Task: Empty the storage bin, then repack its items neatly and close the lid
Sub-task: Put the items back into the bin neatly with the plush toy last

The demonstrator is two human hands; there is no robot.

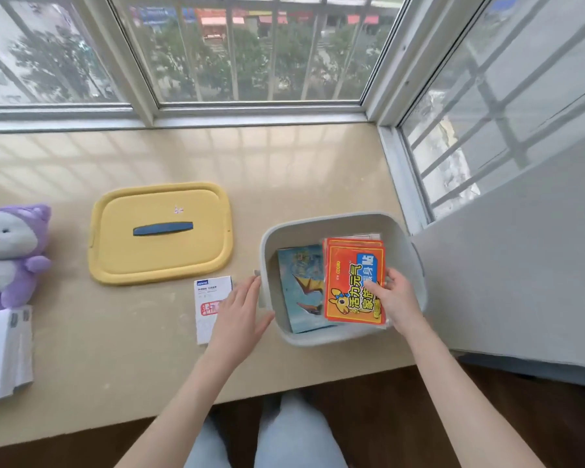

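Half white box (207,300) hidden by left hand (238,319), right hand (396,300) gripping packets (350,278)

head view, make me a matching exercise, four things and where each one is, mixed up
1 yellow lid
2 purple plush toy
3 orange packets
4 white box

a in the grey bin, held by the right hand
b partly hidden by the left hand
c far left of the sill
d flat, handle up, behind the white box

Pairs: 1-d, 2-c, 3-a, 4-b
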